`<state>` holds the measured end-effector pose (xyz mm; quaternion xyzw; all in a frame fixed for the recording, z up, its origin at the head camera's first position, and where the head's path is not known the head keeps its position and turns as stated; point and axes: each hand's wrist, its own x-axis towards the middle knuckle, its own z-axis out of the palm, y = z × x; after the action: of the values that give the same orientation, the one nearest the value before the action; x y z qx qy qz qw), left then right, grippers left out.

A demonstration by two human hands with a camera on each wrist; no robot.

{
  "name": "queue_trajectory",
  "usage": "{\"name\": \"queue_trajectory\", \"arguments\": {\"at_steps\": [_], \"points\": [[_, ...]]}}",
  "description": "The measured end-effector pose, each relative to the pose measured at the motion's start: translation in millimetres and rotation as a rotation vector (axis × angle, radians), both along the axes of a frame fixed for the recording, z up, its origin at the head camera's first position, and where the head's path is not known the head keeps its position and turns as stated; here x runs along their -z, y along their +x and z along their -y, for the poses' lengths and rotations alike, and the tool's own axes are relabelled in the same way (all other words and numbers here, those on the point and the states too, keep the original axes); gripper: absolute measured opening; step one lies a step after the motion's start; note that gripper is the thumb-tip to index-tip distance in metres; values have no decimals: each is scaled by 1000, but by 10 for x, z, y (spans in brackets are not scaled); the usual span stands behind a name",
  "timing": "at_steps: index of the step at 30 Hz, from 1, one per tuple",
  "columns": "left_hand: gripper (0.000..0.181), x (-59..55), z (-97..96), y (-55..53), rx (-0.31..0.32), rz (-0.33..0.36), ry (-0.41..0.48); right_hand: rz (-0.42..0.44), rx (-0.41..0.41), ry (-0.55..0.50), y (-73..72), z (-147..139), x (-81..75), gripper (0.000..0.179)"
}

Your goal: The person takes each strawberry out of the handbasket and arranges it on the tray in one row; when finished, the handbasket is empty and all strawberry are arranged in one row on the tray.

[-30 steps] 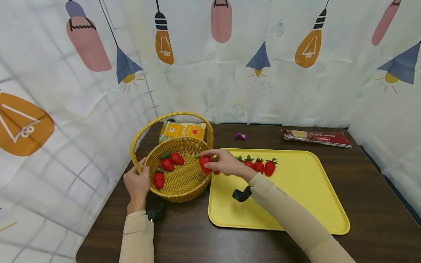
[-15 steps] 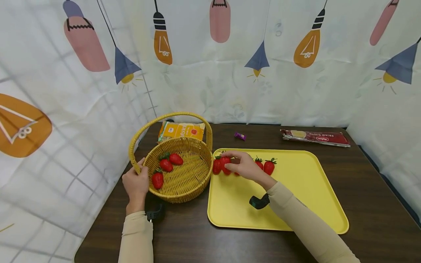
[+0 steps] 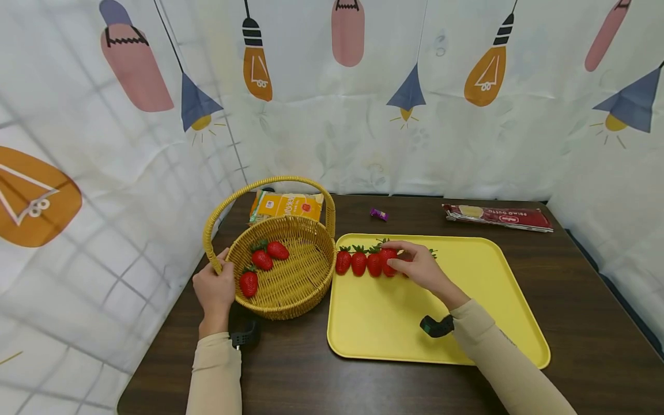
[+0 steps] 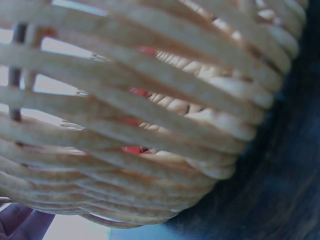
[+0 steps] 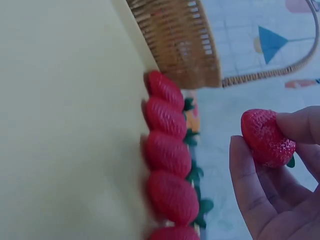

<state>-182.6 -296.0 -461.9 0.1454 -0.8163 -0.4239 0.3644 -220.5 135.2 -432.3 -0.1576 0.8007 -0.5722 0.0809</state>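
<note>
My left hand [image 3: 215, 291] grips the yellow wicker basket [image 3: 290, 313] at the left foot of its arched handle. Three red strawberries [image 3: 262, 260] lie inside, toward the left. In the left wrist view, the woven wall [image 4: 150, 110] fills most of the frame, with bits of red behind the gaps. My right hand [image 3: 422, 268] is over the yellow tray [image 3: 378, 340], pinching a strawberry [image 5: 267, 139] between thumb and fingers. Below it, a row of strawberries [image 3: 358, 263] runs along the tray's far part, leaves pointing away; the hand hides the row's right part.
Behind the basket lies an orange snack packet [image 3: 290, 206]. A small purple-wrapped candy [image 3: 379, 214] and a long red package [image 3: 500, 218] lie beyond the tray on the dark table [image 3: 290, 374]. A patterned curtain [image 3: 332, 132] hangs along the back and sides.
My right hand has carried the strawberry from over the basket's right rim rightward above the row on the tray. My left hand and the basket have stayed in place.
</note>
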Motion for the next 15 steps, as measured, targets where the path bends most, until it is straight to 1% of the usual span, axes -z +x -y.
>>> {"name": "queue_trajectory", "arguments": {"at_steps": [4, 9, 15], "points": [[32, 6, 2, -2, -5, 1, 1, -5, 46, 4, 1, -184, 71, 39], [32, 9, 7, -4, -9, 0, 0, -14, 96, -1, 25, -370, 118, 40], [30, 8, 3, -1, -5, 6, 7, -15, 147, -46, 40, -576, 162, 42]]}}
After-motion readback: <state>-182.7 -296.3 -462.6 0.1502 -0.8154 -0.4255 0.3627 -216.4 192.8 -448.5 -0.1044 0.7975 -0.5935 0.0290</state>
